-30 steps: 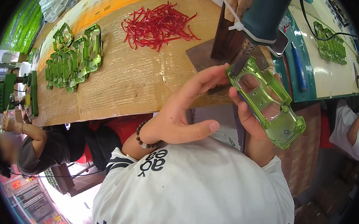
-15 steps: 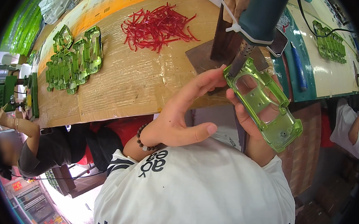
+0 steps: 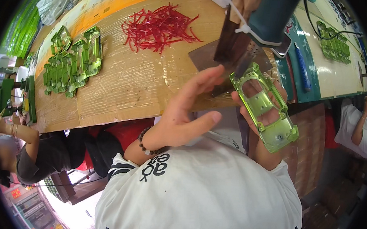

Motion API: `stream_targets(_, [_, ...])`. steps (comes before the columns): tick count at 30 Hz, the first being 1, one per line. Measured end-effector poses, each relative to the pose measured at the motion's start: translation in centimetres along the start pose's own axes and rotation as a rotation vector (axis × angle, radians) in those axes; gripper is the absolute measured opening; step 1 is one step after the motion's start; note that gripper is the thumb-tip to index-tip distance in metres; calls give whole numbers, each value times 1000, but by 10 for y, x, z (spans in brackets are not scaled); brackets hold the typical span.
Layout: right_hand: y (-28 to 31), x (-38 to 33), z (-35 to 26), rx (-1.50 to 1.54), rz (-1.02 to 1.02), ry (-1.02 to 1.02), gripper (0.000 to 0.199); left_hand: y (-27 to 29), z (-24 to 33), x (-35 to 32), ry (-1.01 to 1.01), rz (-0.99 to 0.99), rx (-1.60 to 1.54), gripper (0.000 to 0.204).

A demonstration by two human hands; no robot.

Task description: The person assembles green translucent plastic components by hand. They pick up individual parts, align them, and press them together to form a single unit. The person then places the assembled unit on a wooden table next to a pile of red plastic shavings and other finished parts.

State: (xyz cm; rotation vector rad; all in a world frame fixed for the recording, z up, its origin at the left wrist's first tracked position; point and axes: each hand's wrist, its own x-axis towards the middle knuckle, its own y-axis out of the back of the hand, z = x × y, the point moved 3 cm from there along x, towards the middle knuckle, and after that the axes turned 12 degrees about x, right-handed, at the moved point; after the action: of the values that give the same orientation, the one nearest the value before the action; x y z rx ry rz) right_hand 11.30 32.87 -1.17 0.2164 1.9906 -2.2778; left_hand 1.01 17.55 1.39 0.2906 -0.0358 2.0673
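Held in the right hand (image 3: 271, 120), with the fingers wrapped under it, is a green toy-car shell (image 3: 264, 107), raised just off the near edge of the cardboard-covered table (image 3: 130, 86) below a hanging teal tool (image 3: 270, 15). Spread open beside the shell is the left hand (image 3: 183, 114), fingertips near its front end. Red plastic strips (image 3: 159, 27) are piled mid-table; green parts (image 3: 71, 61) are heaped toward the left edge. Bare cardboard is seen between the piles. Another person (image 3: 26, 147) is seated at lower left.

Red strips (image 3: 159, 28), green shells (image 3: 71, 61) on cardboard (image 3: 126, 86)
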Motion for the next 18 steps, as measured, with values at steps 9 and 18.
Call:
stream_targets(9, [-37,-40,-121,-577,61,525,55,35,8,-36,-165,448,-25,59])
stream_targets(18, [-67,5,-341,-2703,767,1259,40,54,2,-50,-129,611,169,53])
